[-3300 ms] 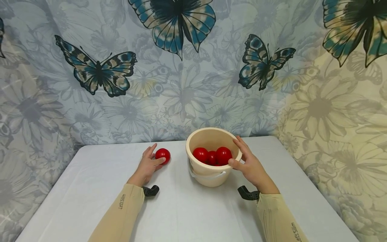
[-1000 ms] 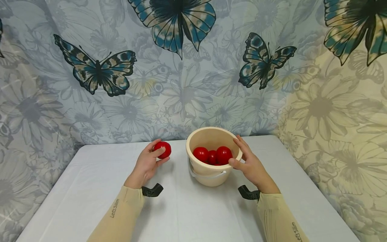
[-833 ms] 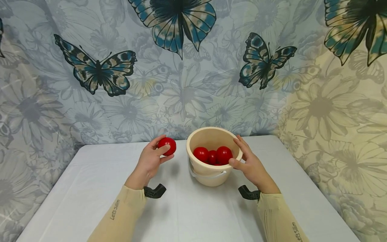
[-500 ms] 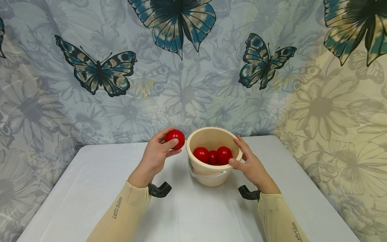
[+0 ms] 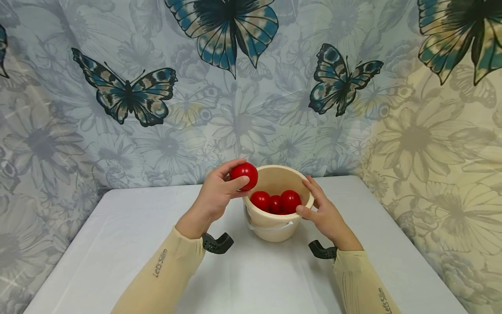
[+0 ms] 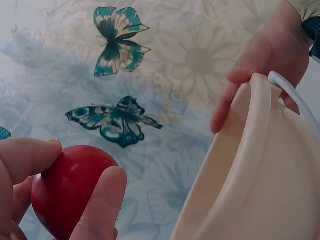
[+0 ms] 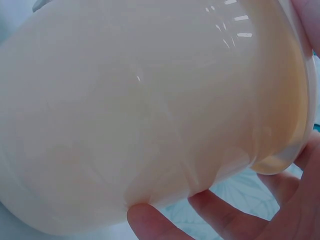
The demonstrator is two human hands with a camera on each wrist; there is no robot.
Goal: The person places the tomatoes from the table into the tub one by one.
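Observation:
My left hand (image 5: 219, 194) grips a red tomato (image 5: 244, 175) between thumb and fingers, held just above the left rim of a cream plastic bucket (image 5: 270, 229). In the left wrist view the tomato (image 6: 70, 192) sits between my fingertips (image 6: 102, 200), with the bucket's wall (image 6: 260, 185) close on the right. Three red tomatoes (image 5: 276, 202) lie inside the bucket. My right hand (image 5: 323, 211) holds the bucket's right rim, fingers curled round it. The right wrist view is filled by the bucket's outer wall (image 7: 140, 110), with my fingers (image 7: 155, 222) at its lower edge.
The bucket stands near the back of a white-covered table (image 5: 117, 244). A curtain printed with butterflies and flowers (image 5: 125, 91) hangs right behind the table and on both sides. A white handle (image 5: 270, 227) hangs down the bucket's front.
My left hand picked the tomato up from the table and carried it up and right, from beside the bucket to above its left rim. The right hand and bucket stayed still.

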